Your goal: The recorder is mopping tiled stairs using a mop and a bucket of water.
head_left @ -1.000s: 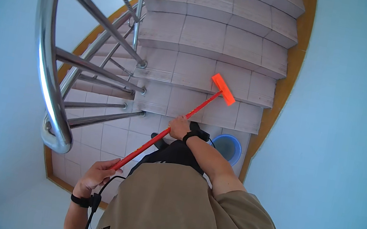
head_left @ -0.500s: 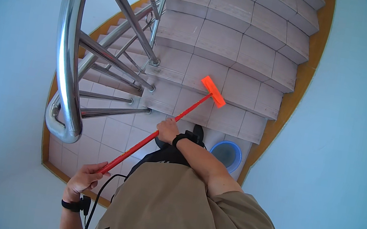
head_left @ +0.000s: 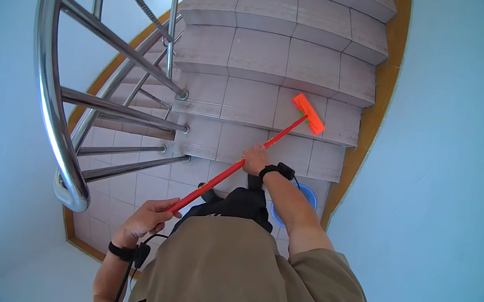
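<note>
Broom: we hold a red-orange broom (head_left: 254, 153) w/ both hands; long stick runs diagonal from lower left up to the right, brush head up at the far end.
Brush head: orange brush (head_left: 308, 113) rests on a tiled step, near the right side of the stairs, close to the wood trim along the wall.
Left hand: our left hand (head_left: 143, 223) is at the low end of the stick, grip clenched round it; black band on the wrist w/ a cable hanging down.
Right hand: our right hand (head_left: 255, 158) is approx. mid-stick, grip wrapped tight round it; black wrist device (head_left: 277, 171) just behind.
Stairs: grey tiled steps (head_left: 257, 57) climb away in front of us, curving a bit.
Railing: shiny steel railing (head_left: 61, 121) on our left, w/ several bars running to the step edges.
Bucket: a blue round bucket (head_left: 305, 197) shows below our right forearm, on the floor by the wall; mostly hidden.
Walls: pale blue walls (head_left: 441, 184) on both sides.
Clothes: tan shirt (head_left: 246, 280), dark trousers under it.
</note>
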